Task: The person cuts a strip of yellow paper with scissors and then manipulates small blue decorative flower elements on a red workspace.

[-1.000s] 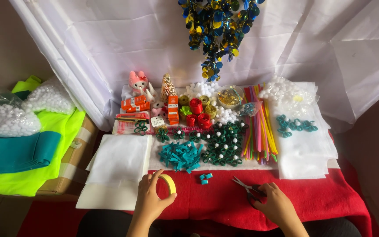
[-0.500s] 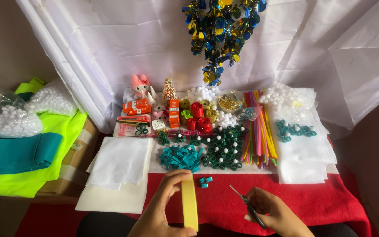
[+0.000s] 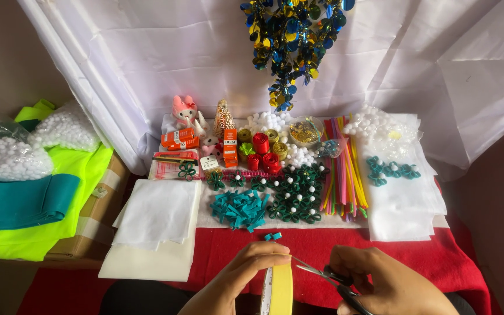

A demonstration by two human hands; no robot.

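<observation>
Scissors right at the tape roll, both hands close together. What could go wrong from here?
1. The scissors, blades open in the right hand, point at the left hand holding the yellow tape roll; a nicked finger seems possible.
2. The small teal felt piece lies just beyond the hands; it might get knocked away.
3. The roll is pinched only at its top, so it may swing or slip.

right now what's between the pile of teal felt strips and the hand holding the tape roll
In the head view, one small teal felt loop lies on bare red cloth between the teal felt strips and the left hand gripping the yellow tape roll.
</observation>
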